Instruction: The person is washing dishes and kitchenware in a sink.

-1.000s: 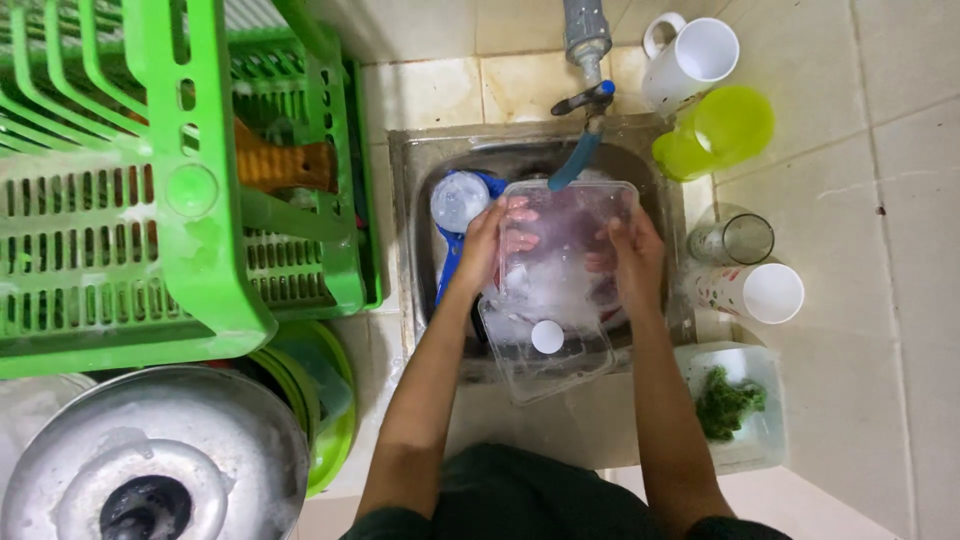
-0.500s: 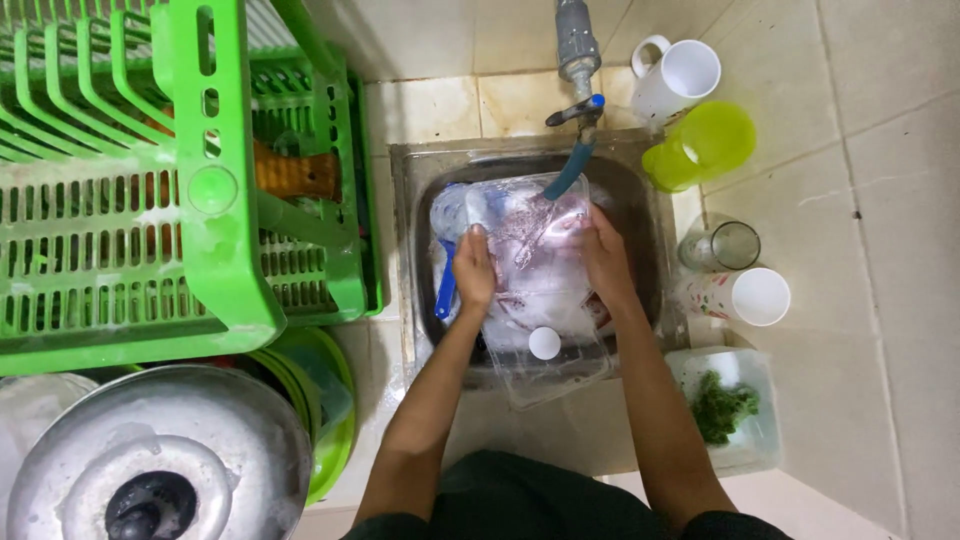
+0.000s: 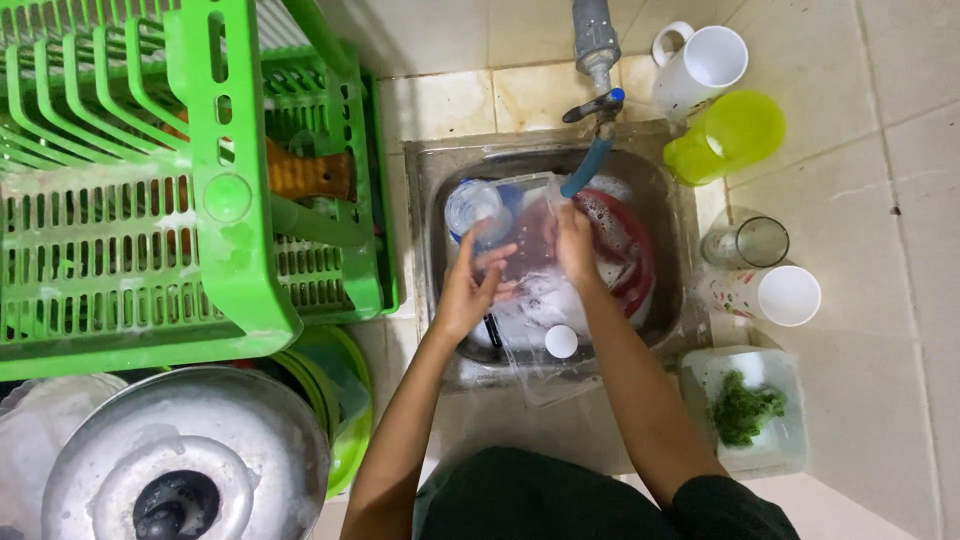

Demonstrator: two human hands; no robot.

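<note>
Nearest, metal pot lid [image 3: 185, 460]. Beyond, both hands closed on clear plastic container [image 3: 525, 255] over sink [image 3: 425, 200]: left hand [image 3: 470, 290] at its near side, right hand [image 3: 573, 245] under tap [image 3: 598, 130]. Farthest, white mug [image 3: 700, 68].

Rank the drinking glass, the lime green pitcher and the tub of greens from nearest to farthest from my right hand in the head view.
From the right hand:
1. Drinking glass, just right of the sink.
2. Lime green pitcher, at the sink's back right corner.
3. Tub of greens, front right on the tiles.
</note>
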